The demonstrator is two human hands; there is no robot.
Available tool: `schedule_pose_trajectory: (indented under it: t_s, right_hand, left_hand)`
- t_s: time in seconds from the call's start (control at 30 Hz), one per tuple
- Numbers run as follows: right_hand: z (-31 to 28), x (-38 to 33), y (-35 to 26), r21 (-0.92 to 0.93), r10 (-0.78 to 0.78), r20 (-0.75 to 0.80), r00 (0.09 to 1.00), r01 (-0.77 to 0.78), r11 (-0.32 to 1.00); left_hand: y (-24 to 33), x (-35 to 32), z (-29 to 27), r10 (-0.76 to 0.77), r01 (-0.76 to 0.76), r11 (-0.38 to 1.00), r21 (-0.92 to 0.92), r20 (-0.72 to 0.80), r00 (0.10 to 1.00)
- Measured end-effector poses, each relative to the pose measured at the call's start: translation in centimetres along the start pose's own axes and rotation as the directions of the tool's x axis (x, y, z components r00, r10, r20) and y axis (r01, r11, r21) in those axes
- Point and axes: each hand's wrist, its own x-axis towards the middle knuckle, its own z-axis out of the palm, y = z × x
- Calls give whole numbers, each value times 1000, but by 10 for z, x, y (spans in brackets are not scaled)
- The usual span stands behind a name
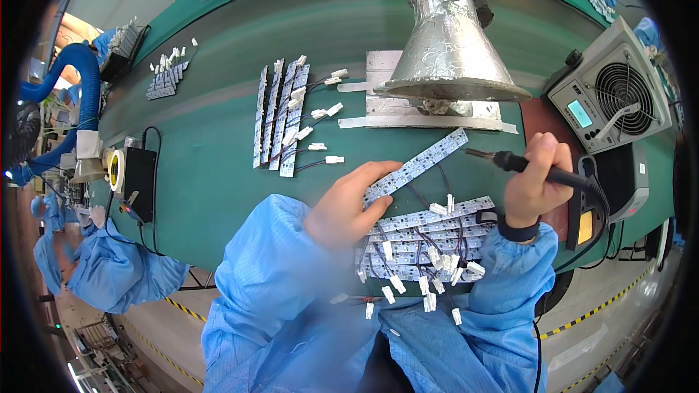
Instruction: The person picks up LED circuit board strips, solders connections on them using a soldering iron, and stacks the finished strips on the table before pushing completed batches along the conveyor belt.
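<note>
My left hand (348,205) is closed on the lower end of a long, narrow circuit board (426,161), pale and dotted with small parts. The board slants up to the right, raised off the green mat. In my right hand (537,183) is a soldering iron (512,161), gripped by its dark handle. Its tip points left, close to the board's upper end but apart from it. Just in front of me lies a stack of similar circuit boards (429,227). Dark wires with white connectors (435,256) trail from them toward my body.
A foil-covered fume cone (455,51) hangs over a taped pale plate (378,108). More boards (279,120) with wires lie left of it. A fan unit (608,94) and a dark box (622,175) stand right. Another person's blue sleeve (127,266) shows at far left.
</note>
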Motion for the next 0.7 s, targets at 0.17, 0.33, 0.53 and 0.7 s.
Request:
schedule_pose_trajectory:
  t_s: [0.17,0.33,0.53,0.7]
  right_hand:
    - [-4,9,15,-23,7,-53,999,-8,1000]
    - [4,7,17,-39,3,-41,999,-4,999]
    - [7,5,21,-68,-20,-43,999,17,998]
    - [8,6,22,-45,-22,-34,999,20,999]
  left_hand:
    - [1,-1,1,1,-1,1000,7,-5,1000]
    - [-1,-1,2,5,-5,1000,17,-13,1000]
    - [1,-1,2,11,-11,1000,23,-15,1000]
    - [2,-1,1,2,-1,1000,26,-11,1000]
